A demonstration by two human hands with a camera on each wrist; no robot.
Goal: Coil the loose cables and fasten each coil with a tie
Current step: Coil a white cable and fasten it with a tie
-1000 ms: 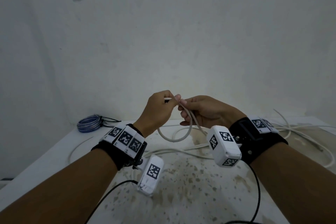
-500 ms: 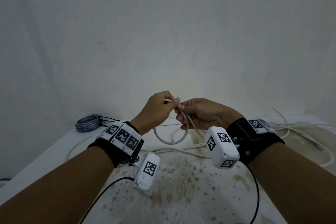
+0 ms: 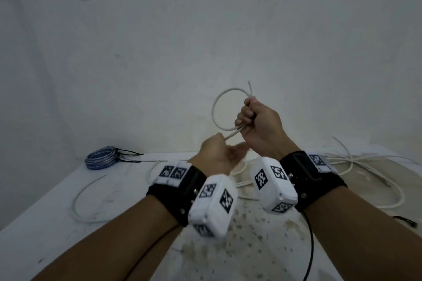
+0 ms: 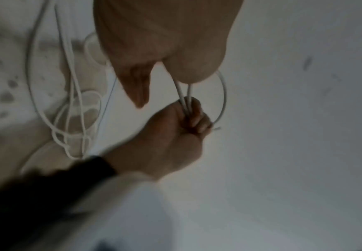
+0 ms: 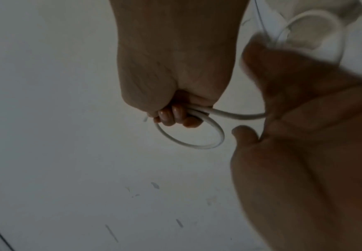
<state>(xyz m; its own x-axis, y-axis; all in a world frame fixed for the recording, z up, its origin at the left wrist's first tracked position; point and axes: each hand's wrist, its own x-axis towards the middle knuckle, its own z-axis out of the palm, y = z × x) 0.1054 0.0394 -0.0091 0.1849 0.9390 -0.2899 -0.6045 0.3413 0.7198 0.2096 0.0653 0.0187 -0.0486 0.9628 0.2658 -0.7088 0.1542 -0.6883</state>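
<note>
Blue coil [image 3: 100,160], tied with black ties, far left on table [image 3: 45,207]; loose white cable [image 3: 365,166] sprawled right. Left fingers blurred in all views. Right hand [image 3: 259,128] raised, fist clenched round one white loop [image 3: 225,107], cut end poking above. Left hand [image 3: 217,155] lower, pinching the trailing strand.

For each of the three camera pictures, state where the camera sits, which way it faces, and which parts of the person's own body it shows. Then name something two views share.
Head: worn on the head, facing forward and down at the table and wall; shows both forearms, left hand and right hand.
Left wrist: on the left wrist, looking along the left hand toward the right hand.
Right wrist: on the right wrist, looking along the right hand; the blurred left hand is at right.
Shared: all show the white cable loop the right hand grips.
</note>
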